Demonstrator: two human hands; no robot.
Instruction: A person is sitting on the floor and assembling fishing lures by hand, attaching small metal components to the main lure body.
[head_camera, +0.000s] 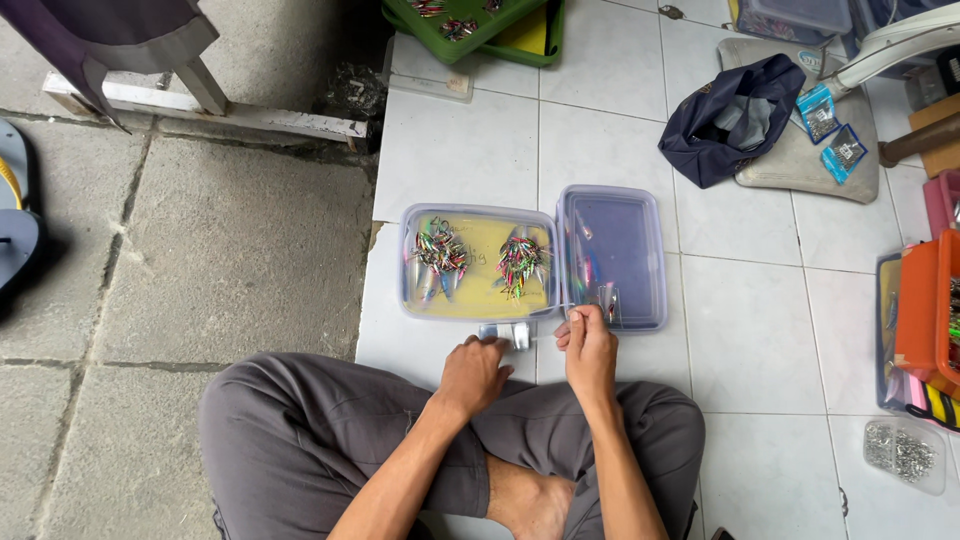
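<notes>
Your left hand (474, 372) closes around a small spool (507, 334) lying on the tiled floor (750, 330), just below the near edge of the clear box of lures (477, 262). Your right hand (588, 348) pinches something too small to tell, at the clear lid's (612, 255) near edge.

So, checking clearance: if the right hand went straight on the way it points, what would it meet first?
Probably the clear plastic lid lying flat just beyond the right hand; depth is hard to judge.
</notes>
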